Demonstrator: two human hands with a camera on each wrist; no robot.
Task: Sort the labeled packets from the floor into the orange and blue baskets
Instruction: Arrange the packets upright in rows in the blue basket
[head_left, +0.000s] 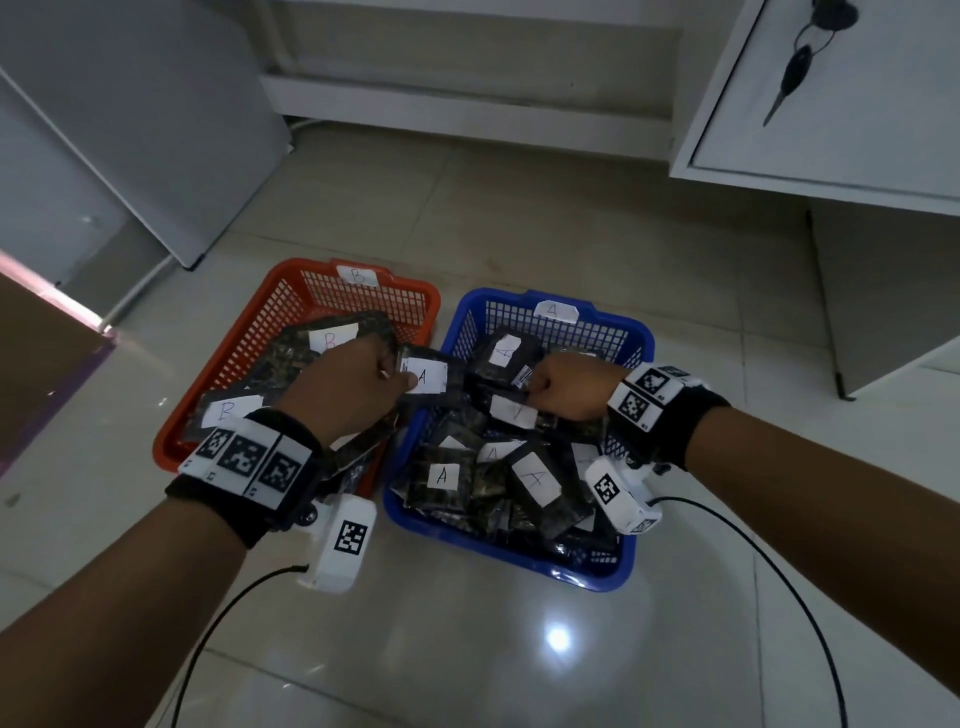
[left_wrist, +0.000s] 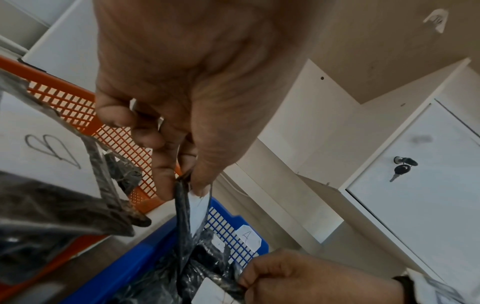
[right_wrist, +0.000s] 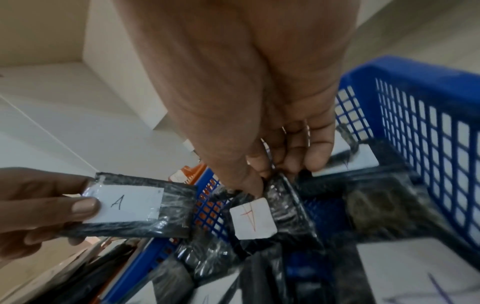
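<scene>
Two hands, two A packets: your left hand (head_left: 358, 387) pinches one packet (head_left: 428, 375) between the orange basket (head_left: 228, 358) and the blue basket (head_left: 636, 332); your right hand (head_left: 569, 387) pinches another (right_wrist: 255, 221) inside the blue one. Next, probably, release both over blue.

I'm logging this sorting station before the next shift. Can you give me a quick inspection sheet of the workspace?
Surface: glossy tiled floor; no loose packets seen on it.
Job's things: orange basket tagged B holds B packets; blue basket tagged A holds A packets.
Clutter: nothing seen.
Grippers: left hand pinches an A packet between the baskets; right hand pinches another A packet inside the blue basket.
Cables: black cables trail from both wrist cameras.
Surroundings: white cabinet with keys in its lock.
</scene>
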